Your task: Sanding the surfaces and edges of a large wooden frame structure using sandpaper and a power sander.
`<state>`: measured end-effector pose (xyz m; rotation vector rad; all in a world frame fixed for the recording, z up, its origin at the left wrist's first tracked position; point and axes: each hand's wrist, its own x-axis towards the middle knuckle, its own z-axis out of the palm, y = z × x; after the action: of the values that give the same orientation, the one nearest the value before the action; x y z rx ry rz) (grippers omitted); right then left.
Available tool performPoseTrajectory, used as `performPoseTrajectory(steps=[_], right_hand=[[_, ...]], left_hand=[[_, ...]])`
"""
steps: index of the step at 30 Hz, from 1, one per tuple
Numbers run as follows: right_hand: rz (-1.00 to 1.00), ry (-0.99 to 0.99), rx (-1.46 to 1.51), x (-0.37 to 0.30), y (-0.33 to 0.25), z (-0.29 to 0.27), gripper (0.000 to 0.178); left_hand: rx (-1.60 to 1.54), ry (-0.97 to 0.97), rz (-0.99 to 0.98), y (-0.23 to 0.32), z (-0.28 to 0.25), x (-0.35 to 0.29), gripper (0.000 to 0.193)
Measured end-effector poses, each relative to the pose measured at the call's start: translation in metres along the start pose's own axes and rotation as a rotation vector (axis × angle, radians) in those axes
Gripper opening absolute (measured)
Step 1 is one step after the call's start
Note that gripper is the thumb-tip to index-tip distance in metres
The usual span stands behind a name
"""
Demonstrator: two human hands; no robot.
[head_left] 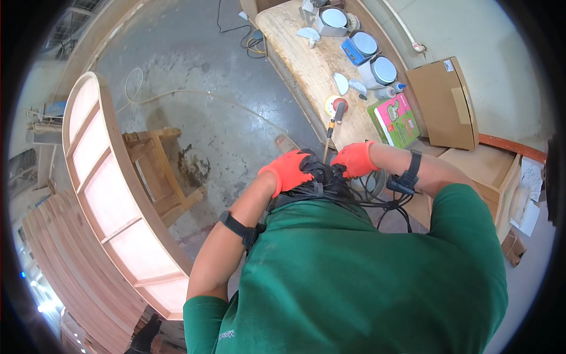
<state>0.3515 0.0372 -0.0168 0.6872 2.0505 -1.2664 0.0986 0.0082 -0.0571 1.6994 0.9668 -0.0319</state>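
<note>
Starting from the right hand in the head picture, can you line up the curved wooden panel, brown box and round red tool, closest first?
From the right hand:
1. Round red tool, just beyond it
2. Brown box, right
3. Curved wooden panel, far left

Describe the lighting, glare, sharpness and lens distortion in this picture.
Head view, edges: dark fisheye rim, with the boards bending along it; head view, lower left: bright glare beside those boards; head view, centre: well lit, with the left hand and right hand fairly sharp.
</note>
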Motion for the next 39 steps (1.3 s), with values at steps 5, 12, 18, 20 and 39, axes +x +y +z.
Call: performPoseTrajectory(steps=[5, 12, 18, 20, 39], right_hand=[[-0.002, 0.006, 0.364, 0.000, 0.002, -0.003, 0.031], [0.031, 0.164, 0.337, 0.022, 0.012, 0.021, 0.031], [0.064, 0.267, 0.339, 0.013, 0.010, 0.015, 0.025], [0.060, 0.327, 0.416, 0.010, 0.013, 0.020, 0.025], [0.155, 0.342, 0.460, 0.003, -0.004, 0.019, 0.031]], left_hand=[[-0.144, -0.084, 0.001, -0.021, -0.005, -0.006, 0.050], [0.072, -0.088, 0.202, 0.020, -0.022, -0.016, 0.052], [0.632, -0.229, 0.156, 0.068, -0.023, -0.018, 0.056], [0.731, -0.272, 0.163, 0.079, -0.026, -0.019, 0.055], [0.194, 0.018, 0.063, 0.048, -0.017, -0.026, 0.031]])
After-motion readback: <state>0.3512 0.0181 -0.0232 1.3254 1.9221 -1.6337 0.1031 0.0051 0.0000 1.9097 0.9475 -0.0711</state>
